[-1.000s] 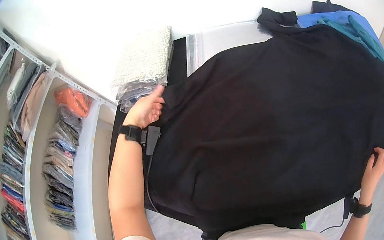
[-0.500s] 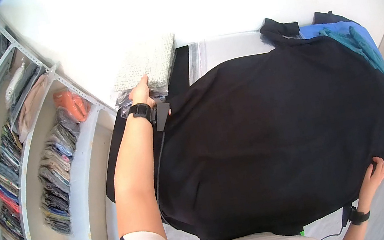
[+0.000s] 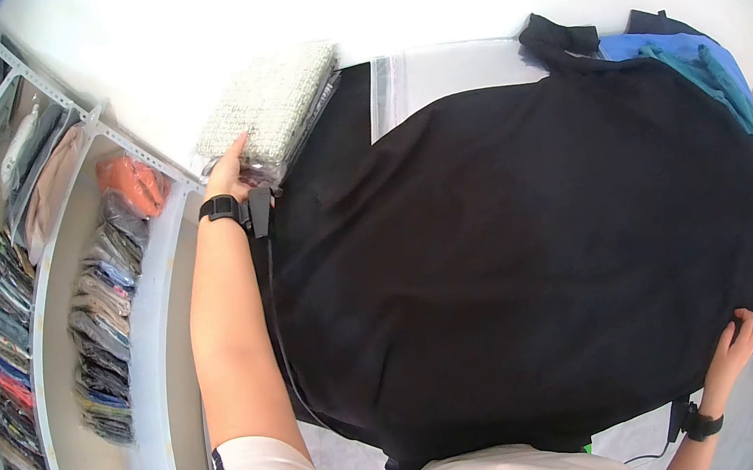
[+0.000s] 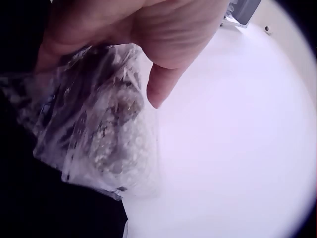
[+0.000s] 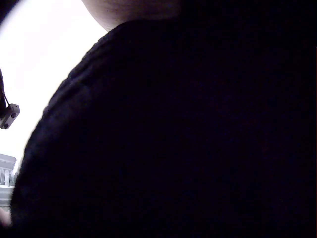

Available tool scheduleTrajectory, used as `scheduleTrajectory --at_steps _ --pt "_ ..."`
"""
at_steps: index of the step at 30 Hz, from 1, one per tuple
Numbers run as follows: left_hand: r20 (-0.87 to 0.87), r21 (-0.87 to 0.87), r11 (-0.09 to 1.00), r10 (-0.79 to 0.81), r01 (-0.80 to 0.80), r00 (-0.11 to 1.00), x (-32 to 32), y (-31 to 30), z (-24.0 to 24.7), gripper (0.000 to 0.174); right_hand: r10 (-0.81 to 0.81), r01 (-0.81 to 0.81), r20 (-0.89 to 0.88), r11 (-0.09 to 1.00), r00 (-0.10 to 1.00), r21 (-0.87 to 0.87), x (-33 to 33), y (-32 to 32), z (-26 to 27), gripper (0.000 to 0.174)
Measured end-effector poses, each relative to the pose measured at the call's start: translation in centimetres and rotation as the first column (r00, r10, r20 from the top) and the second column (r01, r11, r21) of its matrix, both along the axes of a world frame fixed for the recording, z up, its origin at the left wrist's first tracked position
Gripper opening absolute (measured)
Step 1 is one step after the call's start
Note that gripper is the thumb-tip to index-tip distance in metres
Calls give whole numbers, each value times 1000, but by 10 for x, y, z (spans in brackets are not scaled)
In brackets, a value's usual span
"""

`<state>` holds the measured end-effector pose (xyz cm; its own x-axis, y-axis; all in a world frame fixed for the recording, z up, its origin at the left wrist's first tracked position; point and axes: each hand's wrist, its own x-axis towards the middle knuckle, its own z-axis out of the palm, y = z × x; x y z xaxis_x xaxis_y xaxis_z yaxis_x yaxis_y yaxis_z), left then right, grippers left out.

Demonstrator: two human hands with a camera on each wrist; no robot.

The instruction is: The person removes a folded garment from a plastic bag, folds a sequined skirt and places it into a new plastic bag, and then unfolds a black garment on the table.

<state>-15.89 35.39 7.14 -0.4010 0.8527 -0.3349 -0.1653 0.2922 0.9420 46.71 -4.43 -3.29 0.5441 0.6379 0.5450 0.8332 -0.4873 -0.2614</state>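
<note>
A large black garment lies spread over the table. At its upper left, the left hand grips the near end of a plastic-wrapped stack with a cream knitted piece on top. In the left wrist view the left hand has its thumb and fingers around the clear wrapped stack. The right hand rests on the garment's lower right edge with its fingers slightly bent. Dark cloth fills most of the right wrist view, a bit of the hand above it.
Shelves with bagged folded clothes stand at the left. Clear plastic bags lie behind the garment, and blue and teal cloth at the back right. A cable runs down from the left wrist.
The left hand has moved from the garment's left edge to the wrapped stack and now holds it; the stack has shifted slightly left and turned. The right hand stays on the garment's edge.
</note>
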Motion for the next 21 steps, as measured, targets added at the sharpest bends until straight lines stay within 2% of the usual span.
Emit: scheduleTrajectory --at_steps 1,2,3,4,5,6,7,8,9,10,11,13,14,15,17,19,21 --pt "48 -16 999 -30 31 998 -2 -4 4 58 3 -3 -1 1000 1000 -3 1 0 0 22" --pt "-25 -27 999 33 -34 999 0 -14 12 65 -4 4 0 1000 1000 -6 1 1 -1 22" --pt "-27 -27 999 31 -31 999 -11 -11 1 65 -14 14 0 1000 1000 -8 1 1 -1 22" --pt "-449 185 982 107 -25 887 -29 -5 -18 63 -17 17 -2 1000 1000 -8 0 0 0 22" --pt "-756 368 927 253 71 604 -40 -3 -29 62 -12 12 -6 1000 1000 2 -1 1 1 23" --pt "-898 440 876 433 197 84 -13 -23 -20 55 -6 6 -11 1000 1000 13 -2 2 1 23" --pt "-920 307 903 202 300 336 34 -64 8 45 -6 7 -12 1000 1000 14 -3 2 1 23" --pt "-917 180 851 -38 494 398 54 -84 18 32 2 -2 -14 1000 1000 18 -2 2 1 23" --pt "-811 122 711 -330 692 483 67 -92 21 19 11 -11 -14 1000 1000 23 -2 1 2 23" --pt "-638 71 583 -597 810 486 72 -95 19 13 11 -11 -12 1000 1000 25 -3 1 2 23" --pt "-635 -69 548 -668 834 387 84 -105 26 15 8 -8 -16 1000 1000 22 -3 1 3 23" --pt "-757 -313 508 -644 803 112 79 -94 10 16 -3 3 -16 1000 1000 29 -3 1 3 23" --pt "-796 -353 517 -604 780 40 78 -90 6 19 3 -3 -13 999 1000 34 -3 2 2 23" --pt "-800 -348 516 -599 783 39 75 -83 3 19 10 -9 -11 999 1000 37 -3 1 2 23" --pt "-854 -204 616 -493 761 169 69 -64 3 21 3 -3 -15 999 1000 42 -4 2 3 23" --pt "-975 90 744 -70 662 211 63 -53 6 23 2 -1 -23 999 1000 41 -5 3 3 23" --pt "-845 329 790 3 517 534 67 -47 -6 27 9 -9 -7 999 1000 46 -6 2 3 23"
